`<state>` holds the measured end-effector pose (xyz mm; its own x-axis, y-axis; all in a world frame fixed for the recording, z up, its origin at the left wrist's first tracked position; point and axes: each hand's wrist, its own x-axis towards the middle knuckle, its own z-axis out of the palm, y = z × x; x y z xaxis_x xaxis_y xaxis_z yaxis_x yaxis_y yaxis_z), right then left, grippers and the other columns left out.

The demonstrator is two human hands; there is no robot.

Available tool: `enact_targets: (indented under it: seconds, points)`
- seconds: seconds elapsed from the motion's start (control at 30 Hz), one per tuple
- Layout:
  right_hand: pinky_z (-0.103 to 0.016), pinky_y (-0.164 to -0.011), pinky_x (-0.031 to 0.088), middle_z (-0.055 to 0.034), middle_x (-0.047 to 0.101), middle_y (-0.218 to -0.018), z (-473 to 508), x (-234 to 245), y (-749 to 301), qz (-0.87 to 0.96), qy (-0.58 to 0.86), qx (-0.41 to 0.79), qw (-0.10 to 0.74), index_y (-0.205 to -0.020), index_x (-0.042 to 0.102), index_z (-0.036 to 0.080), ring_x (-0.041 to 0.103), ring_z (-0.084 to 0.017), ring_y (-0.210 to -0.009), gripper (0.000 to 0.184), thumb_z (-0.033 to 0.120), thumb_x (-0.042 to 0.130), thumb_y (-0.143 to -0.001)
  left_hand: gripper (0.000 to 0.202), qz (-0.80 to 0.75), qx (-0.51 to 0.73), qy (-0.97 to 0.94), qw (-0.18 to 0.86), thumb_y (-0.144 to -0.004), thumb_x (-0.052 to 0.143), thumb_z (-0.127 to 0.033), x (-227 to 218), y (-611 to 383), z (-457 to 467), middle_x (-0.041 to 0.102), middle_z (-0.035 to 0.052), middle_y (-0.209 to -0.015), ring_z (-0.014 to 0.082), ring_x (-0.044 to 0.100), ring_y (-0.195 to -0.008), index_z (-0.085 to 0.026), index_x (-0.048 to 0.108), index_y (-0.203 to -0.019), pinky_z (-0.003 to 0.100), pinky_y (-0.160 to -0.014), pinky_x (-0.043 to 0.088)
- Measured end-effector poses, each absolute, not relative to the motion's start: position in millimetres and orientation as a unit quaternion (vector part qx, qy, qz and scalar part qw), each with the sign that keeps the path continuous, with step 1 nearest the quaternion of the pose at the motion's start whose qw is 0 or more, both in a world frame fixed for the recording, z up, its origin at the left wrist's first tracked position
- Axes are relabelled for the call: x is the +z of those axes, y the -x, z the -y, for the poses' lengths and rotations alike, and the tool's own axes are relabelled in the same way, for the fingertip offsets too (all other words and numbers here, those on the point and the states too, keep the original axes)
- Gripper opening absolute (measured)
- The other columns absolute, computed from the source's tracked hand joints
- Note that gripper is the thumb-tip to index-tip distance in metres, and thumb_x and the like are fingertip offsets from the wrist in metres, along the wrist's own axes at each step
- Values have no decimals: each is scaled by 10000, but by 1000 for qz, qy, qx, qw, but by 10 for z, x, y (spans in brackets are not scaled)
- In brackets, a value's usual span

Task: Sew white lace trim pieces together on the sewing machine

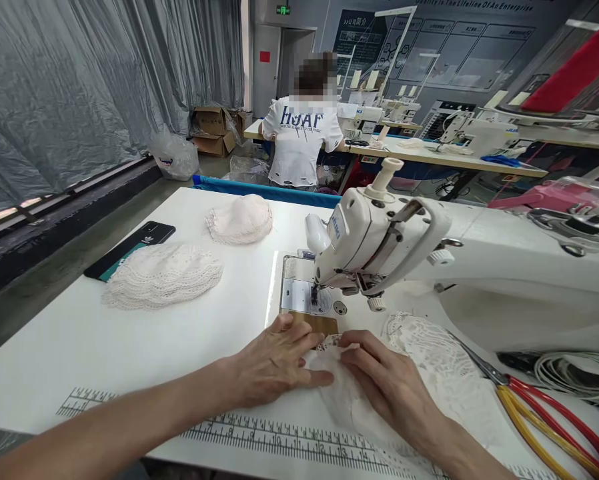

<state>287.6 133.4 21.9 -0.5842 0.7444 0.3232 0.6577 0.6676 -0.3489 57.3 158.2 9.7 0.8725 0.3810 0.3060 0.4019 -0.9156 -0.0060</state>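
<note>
My left hand point(278, 363) lies flat on the white table, fingers stretched toward a piece of pale lace fabric point(429, 363) in front of the sewing machine point(379, 233). My right hand point(379, 380) rests on the same fabric, fingers extended and pressing its edge down just short of the needle point(313, 293). The two hands nearly touch at the fabric's near edge. The fabric spreads out to the right, under the machine's arm.
A stack of lace pieces point(162, 277) and a smaller pile point(240, 219) lie at the left of the table, beside a black phone point(129, 250). Scissors with red and yellow handles point(529, 407) lie at right. A person in a white shirt point(302, 133) stands at a far table.
</note>
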Motion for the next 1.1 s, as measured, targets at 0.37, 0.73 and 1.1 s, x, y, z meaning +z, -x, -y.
enact_targets:
  seconds: [0.37,0.73,1.1]
  points:
    - [-259,-574,432,-40,599,-794,-1531,356,-2836,833,467,234,183,-848,583,191,571,-155,-672,201,229,403,-929,425,213,-169,962,34,-892,488,-132,80,-573,-1561,466,113,-1247,246,394,-1127,-337,443,-1261,393,-888,305]
    - [-251,-508,360,-14,576,-687,-1663,305,-2748,805,511,253,165,-731,535,183,519,-150,-589,224,237,401,-902,319,203,-207,956,34,-901,478,-139,97,-572,-1546,496,44,-1231,187,409,-1065,-290,533,-1176,388,-904,257]
    - [-231,-473,337,11,586,-645,-1675,194,-2737,798,537,209,176,-739,461,202,523,-138,-534,133,210,422,-866,269,191,-199,959,60,-921,444,-142,120,-599,-1542,553,1,-1233,179,423,-1115,-252,565,-1135,382,-943,252]
